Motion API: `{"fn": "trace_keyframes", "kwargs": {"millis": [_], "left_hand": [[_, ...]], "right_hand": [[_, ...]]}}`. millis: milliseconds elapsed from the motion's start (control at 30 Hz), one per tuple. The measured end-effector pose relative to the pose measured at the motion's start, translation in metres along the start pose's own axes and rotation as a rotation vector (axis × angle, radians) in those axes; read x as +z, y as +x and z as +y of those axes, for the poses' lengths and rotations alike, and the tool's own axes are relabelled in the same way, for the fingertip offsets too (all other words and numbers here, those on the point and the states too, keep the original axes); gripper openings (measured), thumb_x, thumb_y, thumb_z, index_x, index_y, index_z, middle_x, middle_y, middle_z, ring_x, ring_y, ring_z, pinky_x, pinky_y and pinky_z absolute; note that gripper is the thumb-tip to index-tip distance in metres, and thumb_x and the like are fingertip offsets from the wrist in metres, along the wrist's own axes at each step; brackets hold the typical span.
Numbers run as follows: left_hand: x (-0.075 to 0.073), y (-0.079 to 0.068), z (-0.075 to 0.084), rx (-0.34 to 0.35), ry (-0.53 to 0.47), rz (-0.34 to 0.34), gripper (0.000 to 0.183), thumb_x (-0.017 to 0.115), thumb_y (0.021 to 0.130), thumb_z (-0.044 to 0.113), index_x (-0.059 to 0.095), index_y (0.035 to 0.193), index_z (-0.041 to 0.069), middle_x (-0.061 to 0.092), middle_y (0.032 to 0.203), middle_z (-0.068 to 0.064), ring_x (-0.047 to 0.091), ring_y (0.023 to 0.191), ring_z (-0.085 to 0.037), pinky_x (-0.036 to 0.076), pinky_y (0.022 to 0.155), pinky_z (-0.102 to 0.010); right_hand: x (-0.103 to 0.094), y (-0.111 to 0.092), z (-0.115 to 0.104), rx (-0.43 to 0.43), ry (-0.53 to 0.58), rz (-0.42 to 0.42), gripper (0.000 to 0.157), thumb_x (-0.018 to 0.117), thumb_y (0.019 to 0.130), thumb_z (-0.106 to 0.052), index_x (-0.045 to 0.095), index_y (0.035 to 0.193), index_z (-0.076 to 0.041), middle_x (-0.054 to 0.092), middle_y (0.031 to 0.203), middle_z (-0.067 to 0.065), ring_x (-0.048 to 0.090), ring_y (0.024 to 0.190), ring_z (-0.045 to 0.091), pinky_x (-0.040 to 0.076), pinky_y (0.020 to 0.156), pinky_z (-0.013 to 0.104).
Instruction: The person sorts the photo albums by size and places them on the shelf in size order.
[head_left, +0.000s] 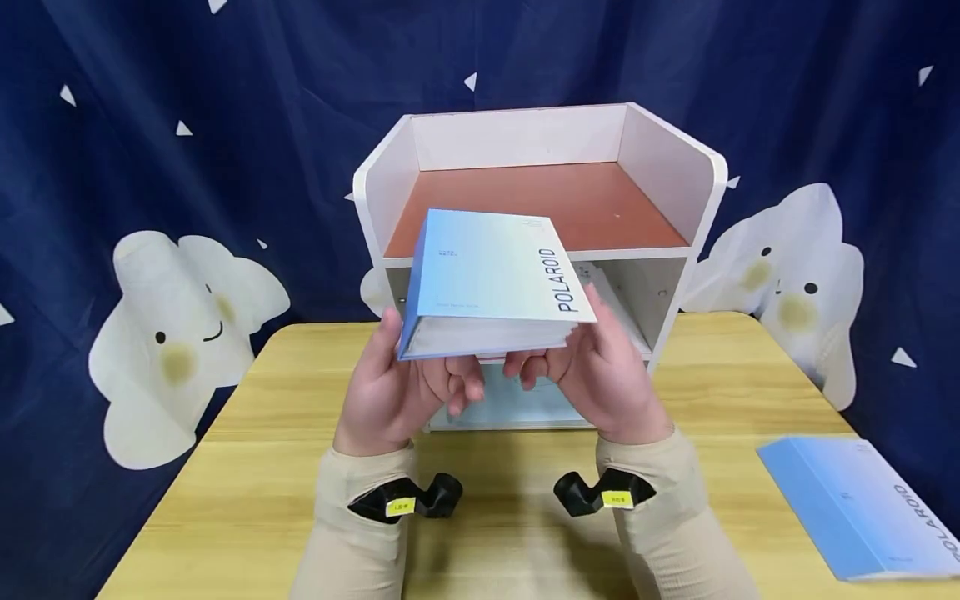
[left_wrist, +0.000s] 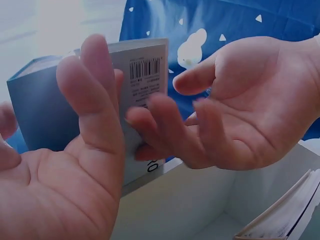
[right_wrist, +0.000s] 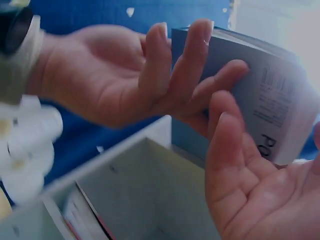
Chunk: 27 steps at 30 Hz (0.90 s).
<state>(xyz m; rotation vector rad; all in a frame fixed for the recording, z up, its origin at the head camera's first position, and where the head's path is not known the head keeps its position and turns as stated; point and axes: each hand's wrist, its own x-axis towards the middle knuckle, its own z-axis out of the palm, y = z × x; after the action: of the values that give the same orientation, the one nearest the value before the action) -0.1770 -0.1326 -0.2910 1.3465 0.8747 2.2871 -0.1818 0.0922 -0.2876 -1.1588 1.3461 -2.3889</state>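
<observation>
Above the wooden table (head_left: 247, 458), and in front of the white shelf unit (head_left: 517, 143), a blue POLAROID album (head_left: 487, 262) is supported off the surface, front cover upward and page edges toward the wearer. Left hand (head_left: 397, 392): fingers beneath the back cover, thumb at the spine side, album gripped between them. Right hand (head_left: 600, 375): fingers loosely bent under the opposite side, thumb near the cover's right edge; whether it grips cannot be told. Back cover carries a barcode (left_wrist: 145, 70). A second album (head_left: 862, 504) lies on the table's right side, apart from both hands.
</observation>
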Motion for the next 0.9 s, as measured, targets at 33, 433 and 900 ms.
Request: {"fn": "trace_keyframes", "kwargs": {"millis": [33,433,900], "left_hand": [[-0.002,0.0,0.0,0.001,-0.017,0.006,0.062,0.018,0.111,0.048,0.053,0.14,0.005,0.074,0.097,-0.015,0.072,0.088,-0.021,0.054,0.066,-0.026],[-0.01,0.001,0.003,0.057,-0.292,0.051,0.067,0.021,0.109,0.054,0.056,0.134,0.002,0.071,0.108,-0.022,0.07,0.089,-0.029,0.054,0.072,-0.03],[-0.012,0.005,0.0,0.075,-0.346,0.087,0.065,0.023,0.109,0.054,0.043,0.149,0.007,0.065,0.121,-0.028,0.071,0.092,-0.03,0.057,0.072,-0.031]], "right_hand": [[0.0,-0.001,-0.002,0.007,-0.094,0.025,0.057,0.015,0.112,-0.045,0.056,0.138,-0.016,0.072,0.099,0.012,0.069,0.081,0.026,0.056,0.063,0.034],[0.032,-0.025,-0.035,-0.435,-0.865,0.153,0.026,0.048,0.103,-0.009,0.072,0.106,0.003,0.069,0.107,0.016,0.064,0.096,0.028,0.054,0.082,0.035],[0.057,-0.005,-0.005,-0.778,-1.27,-0.008,0.038,0.049,0.104,-0.025,0.064,0.13,-0.001,0.056,0.142,0.019,0.037,0.14,0.045,0.032,0.114,0.057]]}}
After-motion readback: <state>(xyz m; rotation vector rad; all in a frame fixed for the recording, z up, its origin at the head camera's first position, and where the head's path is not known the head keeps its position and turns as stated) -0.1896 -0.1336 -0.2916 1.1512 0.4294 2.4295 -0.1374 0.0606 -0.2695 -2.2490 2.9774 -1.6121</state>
